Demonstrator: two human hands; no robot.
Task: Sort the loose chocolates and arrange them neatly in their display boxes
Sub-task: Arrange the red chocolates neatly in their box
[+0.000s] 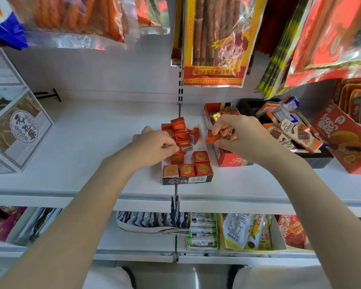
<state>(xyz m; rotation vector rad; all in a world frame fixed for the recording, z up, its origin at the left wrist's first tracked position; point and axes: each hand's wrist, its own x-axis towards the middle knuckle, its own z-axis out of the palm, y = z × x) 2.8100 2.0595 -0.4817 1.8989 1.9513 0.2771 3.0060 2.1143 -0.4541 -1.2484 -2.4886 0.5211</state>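
White shelf (pixel 92 142), two display boxes (pixel 188 180) — left grip (pixel 154 147) and right grip (pixel 236 134) each pinching one chocolate (pixel 212 137)

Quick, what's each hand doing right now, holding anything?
Left hand: pinching a red chocolate cube in the dark display box.
Right hand: holding a red chocolate cube and gold-wrapped chocolates.

A dark cardboard display box (pixel 187 180) of red foil-wrapped chocolate cubes (pixel 187 169) sits at centre on the white shelf (pixel 81 142). The left hand (pixel 154 147) pinches a loose cube there. At two o'clock, the right hand (pixel 238 134) holds another red cube (pixel 212 137) and a gold-wrapped sweet over a red cardboard box (pixel 230 159).
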